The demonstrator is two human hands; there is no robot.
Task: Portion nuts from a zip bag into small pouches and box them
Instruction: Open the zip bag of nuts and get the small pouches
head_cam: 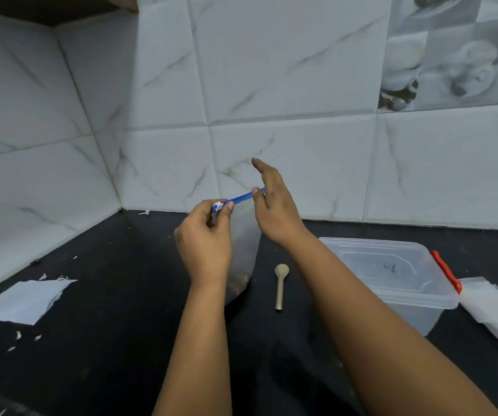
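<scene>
Pinching the soft, floppy zip bag (243, 235) by its stiff blue top, the left hand (204, 235) holds nine o'clock, the right hand (271, 202) three o'clock.

This looks like a home kitchen, seen at the corner of a worktop. The dark counter (97, 295) runs into two walls (271, 70) covered in large white tiles with grey marble-like veining, the sort used as a splashback. At the upper right, a band of decorative tiles (452, 49) carries printed pictures that seem to show food or tableware, though they are too blurred to read. Household items sit on the counter: a clear plastic storage box (392, 271) with a red latch, a small wooden spoon (280, 285), and a zip bag (243, 250) with a blue closure. Paper scraps (25, 301) lie about.
</scene>
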